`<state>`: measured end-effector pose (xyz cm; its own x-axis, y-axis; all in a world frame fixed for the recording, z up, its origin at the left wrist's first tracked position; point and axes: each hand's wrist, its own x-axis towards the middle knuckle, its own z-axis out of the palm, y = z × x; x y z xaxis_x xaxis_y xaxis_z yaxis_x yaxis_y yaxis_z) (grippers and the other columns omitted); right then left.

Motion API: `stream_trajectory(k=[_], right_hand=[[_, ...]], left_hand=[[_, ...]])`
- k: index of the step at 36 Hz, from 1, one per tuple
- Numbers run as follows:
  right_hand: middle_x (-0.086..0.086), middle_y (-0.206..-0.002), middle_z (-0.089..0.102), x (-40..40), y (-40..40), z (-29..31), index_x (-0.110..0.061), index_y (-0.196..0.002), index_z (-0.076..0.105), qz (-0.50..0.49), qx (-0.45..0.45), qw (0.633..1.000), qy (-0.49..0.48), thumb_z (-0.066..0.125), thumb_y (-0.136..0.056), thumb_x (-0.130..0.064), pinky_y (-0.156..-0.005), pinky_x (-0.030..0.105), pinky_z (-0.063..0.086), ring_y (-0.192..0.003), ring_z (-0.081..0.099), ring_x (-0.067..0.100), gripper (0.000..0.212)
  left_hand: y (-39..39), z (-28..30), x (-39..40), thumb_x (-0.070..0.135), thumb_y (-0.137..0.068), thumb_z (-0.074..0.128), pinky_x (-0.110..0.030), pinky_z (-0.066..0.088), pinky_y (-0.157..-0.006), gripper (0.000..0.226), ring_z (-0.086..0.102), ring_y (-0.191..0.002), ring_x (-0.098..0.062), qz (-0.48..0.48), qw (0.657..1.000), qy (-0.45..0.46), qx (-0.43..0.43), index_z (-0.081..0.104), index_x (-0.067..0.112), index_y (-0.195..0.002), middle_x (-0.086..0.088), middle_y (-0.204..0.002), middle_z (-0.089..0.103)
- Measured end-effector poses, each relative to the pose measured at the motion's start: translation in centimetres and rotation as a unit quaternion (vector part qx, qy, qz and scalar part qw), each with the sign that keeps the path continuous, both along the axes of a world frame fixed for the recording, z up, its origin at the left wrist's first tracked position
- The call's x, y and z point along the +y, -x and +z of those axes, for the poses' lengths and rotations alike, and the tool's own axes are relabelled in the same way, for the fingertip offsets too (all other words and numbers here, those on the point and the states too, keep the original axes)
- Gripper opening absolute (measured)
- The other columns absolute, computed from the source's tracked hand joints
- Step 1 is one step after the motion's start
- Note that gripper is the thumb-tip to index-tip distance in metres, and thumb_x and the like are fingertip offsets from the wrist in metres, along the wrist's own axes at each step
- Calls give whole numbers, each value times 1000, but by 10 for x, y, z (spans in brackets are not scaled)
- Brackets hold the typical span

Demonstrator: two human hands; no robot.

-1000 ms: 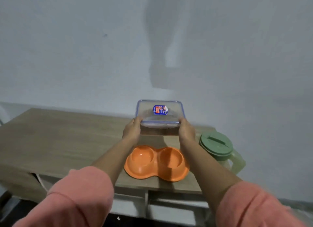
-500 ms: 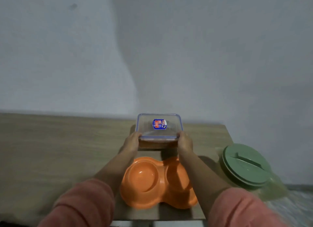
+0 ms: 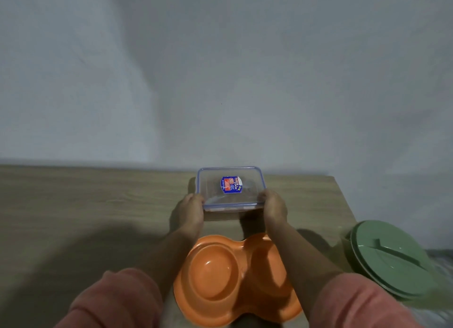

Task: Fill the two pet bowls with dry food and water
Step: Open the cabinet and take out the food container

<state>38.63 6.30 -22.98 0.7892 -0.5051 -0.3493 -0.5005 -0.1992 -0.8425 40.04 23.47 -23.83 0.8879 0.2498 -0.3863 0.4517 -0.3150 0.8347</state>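
A clear plastic container [image 3: 230, 189] with a blue-rimmed lid and a blue sticker sits at the back of the wooden table [image 3: 85, 205]; brown food shows through its front wall. My left hand [image 3: 191, 209] grips its left side and my right hand [image 3: 274, 205] grips its right side. In front of it, between my forearms, lies an orange double pet bowl [image 3: 220, 276]; the left bowl is empty, and my right arm partly covers the right one. A green-lidded pitcher [image 3: 389, 261] stands at the table's right edge.
A pale wall rises directly behind the table. The table's right end lies just past the pitcher. Bare wood stretches to the left of the bowls.
The container has come down from above the table to the tabletop at the back. The view has tilted down and closer; both hands still grip the container's sides.
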Motion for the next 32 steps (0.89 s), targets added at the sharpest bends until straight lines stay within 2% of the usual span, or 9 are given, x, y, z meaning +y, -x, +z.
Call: stream_trajectory(k=[2, 5, 8, 11, 16, 22, 25, 28, 32], right_hand=[[23, -120, 59, -5, -11, 6, -7, -99, 62, 9, 33, 997, 63, 29, -98, -24, -96, 36, 39, -112, 52, 36, 37], [27, -131, 52, -11, -33, 13, 3, -119, 55, 36, 66, 989, 124, 19, -103, -17, -100, 37, 36, -122, 48, 38, 45], [25, -131, 52, -13, -48, 12, 3, -120, 49, 85, 75, 975, 189, 24, -101, -12, -97, 37, 39, -121, 49, 39, 35], [23, -130, 53, -14, -55, 7, 1, -121, 48, 118, 92, 960, 237, 31, -99, -11, -96, 37, 41, -121, 51, 39, 31], [22, -129, 56, -16, -58, 1, 1, -121, 54, 120, 104, 957, 244, 36, -96, -10, -97, 36, 42, -121, 53, 38, 32], [22, -129, 55, -15, -57, 1, 0, -122, 56, 91, 109, 955, 262, 36, -97, -12, -97, 37, 44, -120, 53, 39, 35], [22, -132, 49, -10, -54, 2, -2, -126, 51, 47, 107, 968, 223, 31, -99, -19, -99, 39, 42, -122, 48, 40, 38], [18, -137, 40, -3, -46, 9, -8, -133, 44, -57, 96, 975, 192, 30, -99, -30, -102, 42, 36, -127, 39, 38, 43], [21, -143, 34, 13, -26, 22, -6, -140, 32, -275, 67, 959, 11, 47, -92, -40, -106, 41, 33, -130, 36, 39, 60]], left_hand=[[-9, 0, 0, 38, -89, 40, -39, 50, -85, 33, 57, -85, -27, -10, 999, -49, -7, 62, 15, -79, -8, -88, 62], [-32, 2, -4, 39, -98, 29, -33, 39, -79, 49, 51, -84, -29, -15, 990, -140, -13, 64, 5, -98, -14, -94, 61], [-48, -3, -8, 49, -100, 23, -36, 42, -82, 64, 58, -102, -38, -28, 983, -182, -11, 62, 0, -110, -23, -113, 64], [-56, -8, -8, 53, -99, 21, -41, 43, -93, 67, 54, -114, -40, -51, 981, -189, 7, 57, 0, -121, -24, -123, 58], [-66, -20, -3, 61, -96, 17, -41, 44, -95, 78, 56, -112, -40, -71, 978, -197, 20, 59, -1, -119, -25, -123, 59], [-74, -26, -2, 64, -94, 19, -43, 46, -97, 77, 56, -113, -42, -65, 976, -203, 44, 55, 2, -124, -24, -126, 58], [-75, -23, -3, 57, -97, 23, -44, 41, -101, 70, 50, -121, -42, -63, 975, -210, 48, 48, 1, -130, -26, -133, 51], [-73, -13, -4, 42, -100, 27, -46, 38, -104, 54, 44, -125, -40, -103, 949, -299, -4, 41, 2, -132, -23, -136, 43], [-85, 6, -1, 30, -98, 35, -45, 41, -101, 40, 43, -124, -31, -229, 894, -373, -92, 41, 11, -134, -14, -134, 41]])
